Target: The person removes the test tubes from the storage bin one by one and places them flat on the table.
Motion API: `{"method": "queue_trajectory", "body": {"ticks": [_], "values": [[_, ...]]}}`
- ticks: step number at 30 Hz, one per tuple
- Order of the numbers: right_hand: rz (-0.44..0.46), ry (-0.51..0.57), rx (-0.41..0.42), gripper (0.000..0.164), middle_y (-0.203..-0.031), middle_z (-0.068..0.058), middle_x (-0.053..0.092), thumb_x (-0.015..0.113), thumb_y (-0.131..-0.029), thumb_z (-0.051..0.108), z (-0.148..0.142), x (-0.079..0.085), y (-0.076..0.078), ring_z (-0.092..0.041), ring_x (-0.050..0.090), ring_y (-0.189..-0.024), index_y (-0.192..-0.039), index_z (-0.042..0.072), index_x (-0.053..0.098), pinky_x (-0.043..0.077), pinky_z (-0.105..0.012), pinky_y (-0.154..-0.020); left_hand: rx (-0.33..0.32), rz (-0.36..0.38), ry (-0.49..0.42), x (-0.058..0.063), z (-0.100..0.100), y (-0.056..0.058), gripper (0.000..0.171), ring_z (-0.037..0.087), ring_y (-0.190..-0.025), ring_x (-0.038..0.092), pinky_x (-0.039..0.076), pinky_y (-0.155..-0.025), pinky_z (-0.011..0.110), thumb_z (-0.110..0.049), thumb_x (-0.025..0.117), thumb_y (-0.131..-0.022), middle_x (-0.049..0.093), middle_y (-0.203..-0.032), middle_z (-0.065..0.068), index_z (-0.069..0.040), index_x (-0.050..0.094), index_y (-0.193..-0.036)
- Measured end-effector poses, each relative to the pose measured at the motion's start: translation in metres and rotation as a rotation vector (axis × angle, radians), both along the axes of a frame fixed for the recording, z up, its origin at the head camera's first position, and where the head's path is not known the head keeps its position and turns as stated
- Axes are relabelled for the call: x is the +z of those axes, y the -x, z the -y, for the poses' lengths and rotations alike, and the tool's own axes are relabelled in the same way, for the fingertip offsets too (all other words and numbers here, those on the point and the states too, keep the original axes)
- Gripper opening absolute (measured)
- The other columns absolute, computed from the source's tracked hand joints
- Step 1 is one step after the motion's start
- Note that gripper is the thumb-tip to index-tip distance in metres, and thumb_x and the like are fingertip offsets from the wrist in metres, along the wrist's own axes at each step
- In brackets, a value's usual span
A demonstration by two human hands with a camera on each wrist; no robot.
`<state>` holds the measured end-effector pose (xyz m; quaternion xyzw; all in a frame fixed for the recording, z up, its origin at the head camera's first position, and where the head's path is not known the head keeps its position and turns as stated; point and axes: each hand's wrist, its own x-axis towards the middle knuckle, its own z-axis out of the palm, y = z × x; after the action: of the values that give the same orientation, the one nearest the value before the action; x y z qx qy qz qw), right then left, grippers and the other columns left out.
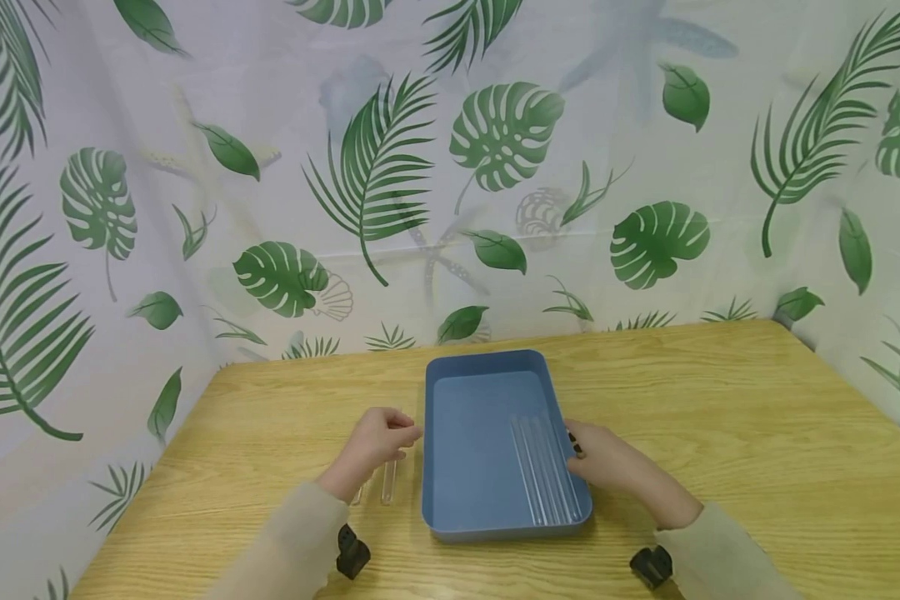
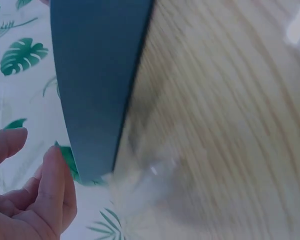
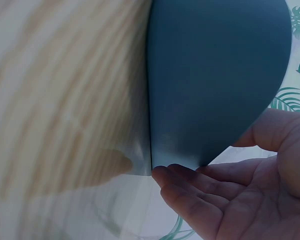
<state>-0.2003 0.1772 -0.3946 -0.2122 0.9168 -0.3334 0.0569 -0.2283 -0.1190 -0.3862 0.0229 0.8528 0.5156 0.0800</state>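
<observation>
A blue tray (image 1: 480,532) stands on the table, with several clear test tubes (image 1: 543,475) side by side along its right part. Left of it, two more clear tubes (image 1: 388,485) lie on the wood, partly covered by my left hand (image 1: 375,442). That hand hovers beside the tray's left wall (image 2: 97,85), thumb and fingers apart with nothing between them. On the other side my right hand (image 1: 607,457) holds the tray's right edge. Its fingers touch the outer wall (image 3: 210,85), and the thumb tip disappears behind the rim.
The wooden table (image 1: 720,400) extends on both sides of the tray. Behind it and at both sides hangs a white cloth (image 1: 420,317) printed with green leaves. A black wrist device (image 1: 352,552) sits by the left cuff, another (image 1: 651,567) by the right.
</observation>
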Motion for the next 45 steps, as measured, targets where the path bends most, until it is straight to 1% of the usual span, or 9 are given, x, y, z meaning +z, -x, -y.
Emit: {"method": "queue_trajectory", "body": {"ticks": [2, 7, 9, 12, 22, 29, 34, 39, 45], "values": [[-0.001, -0.002, 0.002, 0.049, -0.106, -0.026, 0.054, 0.049, -0.077, -0.009, 0.0, 0.0, 0.0, -0.034, 0.054, -0.092, -0.123, -0.019, 0.035, 0.048, -0.035, -0.066, -0.018, -0.007, -0.017, 0.001, -0.007, 0.0, 0.024, 0.021, -0.078, 0.057, 0.051, -0.068, 0.034, -0.012, 0.061, -0.083, 0.057, -0.089, 0.013, 0.008, 0.057, -0.097], [-0.008, -0.005, 0.004, 0.049, -0.105, -0.026, 0.054, 0.049, -0.076, -0.009, 0.0, -0.001, 0.001, -0.034, 0.054, -0.091, -0.123, -0.019, 0.035, 0.047, -0.034, -0.065, -0.052, -0.008, -0.019, 0.003, -0.024, 0.0, 0.025, 0.022, -0.08, 0.058, 0.051, -0.067, 0.033, -0.013, 0.062, -0.083, 0.058, -0.089, 0.011, 0.007, 0.058, -0.097], [-0.007, 0.0, -0.004, 0.049, -0.106, -0.025, 0.054, 0.049, -0.077, -0.009, 0.0, -0.001, 0.001, -0.034, 0.054, -0.092, -0.123, -0.019, 0.035, 0.047, -0.034, -0.066, -0.062, -0.002, -0.013, 0.002, -0.03, 0.001, 0.026, 0.021, -0.08, 0.058, 0.05, -0.068, 0.033, -0.015, 0.062, -0.082, 0.058, -0.089, 0.01, 0.005, 0.058, -0.098], [-0.009, 0.003, -0.005, 0.049, -0.106, -0.026, 0.054, 0.049, -0.076, -0.009, 0.0, -0.001, 0.001, -0.034, 0.054, -0.092, -0.122, -0.019, 0.035, 0.048, -0.035, -0.067, -0.082, 0.001, -0.028, 0.003, -0.038, 0.002, 0.027, 0.021, -0.081, 0.059, 0.051, -0.068, 0.033, -0.015, 0.062, -0.082, 0.059, -0.089, 0.011, 0.006, 0.058, -0.099], [-0.008, -0.005, -0.022, 0.048, -0.106, -0.027, 0.054, 0.049, -0.077, -0.009, 0.0, -0.003, 0.002, -0.035, 0.054, -0.093, -0.122, -0.019, 0.035, 0.048, -0.036, -0.068, -0.122, 0.016, -0.047, 0.001, -0.065, -0.005, 0.024, 0.02, -0.077, 0.06, 0.051, -0.065, 0.031, -0.012, 0.064, -0.081, 0.058, -0.084, 0.009, 0.006, 0.059, -0.096], [0.004, -0.008, -0.016, 0.049, -0.108, -0.028, 0.053, 0.048, -0.077, -0.009, 0.0, -0.003, 0.002, -0.037, 0.053, -0.095, -0.123, -0.02, 0.034, 0.048, -0.037, -0.068, -0.158, 0.05, -0.064, 0.0, -0.078, -0.011, 0.027, 0.021, -0.079, 0.058, 0.05, -0.064, 0.032, -0.012, 0.065, -0.08, 0.056, -0.087, 0.01, 0.007, 0.058, -0.098], [0.022, -0.015, -0.024, 0.05, -0.11, -0.029, 0.051, 0.048, -0.078, -0.009, 0.001, -0.001, 0.002, -0.038, 0.052, -0.096, -0.124, -0.021, 0.031, 0.048, -0.037, -0.068, -0.165, 0.055, -0.036, -0.005, -0.085, -0.015, 0.032, 0.02, -0.08, 0.056, 0.05, -0.063, 0.031, -0.012, 0.067, -0.079, 0.056, -0.091, 0.01, 0.008, 0.057, -0.102], [0.025, -0.027, -0.023, 0.05, -0.109, -0.029, 0.052, 0.05, -0.078, -0.008, 0.001, -0.002, 0.002, -0.037, 0.053, -0.095, -0.123, -0.021, 0.032, 0.048, -0.036, -0.067, -0.184, 0.079, -0.022, -0.012, -0.089, -0.018, 0.037, 0.023, -0.084, 0.056, 0.05, -0.067, 0.033, -0.014, 0.066, -0.079, 0.056, -0.097, 0.012, 0.008, 0.055, -0.106], [0.009, -0.004, -0.001, 0.048, -0.107, -0.028, 0.053, 0.051, -0.078, -0.009, 0.0, -0.002, 0.002, -0.036, 0.054, -0.094, -0.122, -0.021, 0.034, 0.049, -0.038, -0.069, -0.201, 0.126, -0.023, -0.013, -0.096, -0.022, 0.042, 0.025, -0.09, 0.055, 0.049, -0.07, 0.034, -0.016, 0.066, -0.079, 0.054, -0.104, 0.013, 0.008, 0.052, -0.111]]}}
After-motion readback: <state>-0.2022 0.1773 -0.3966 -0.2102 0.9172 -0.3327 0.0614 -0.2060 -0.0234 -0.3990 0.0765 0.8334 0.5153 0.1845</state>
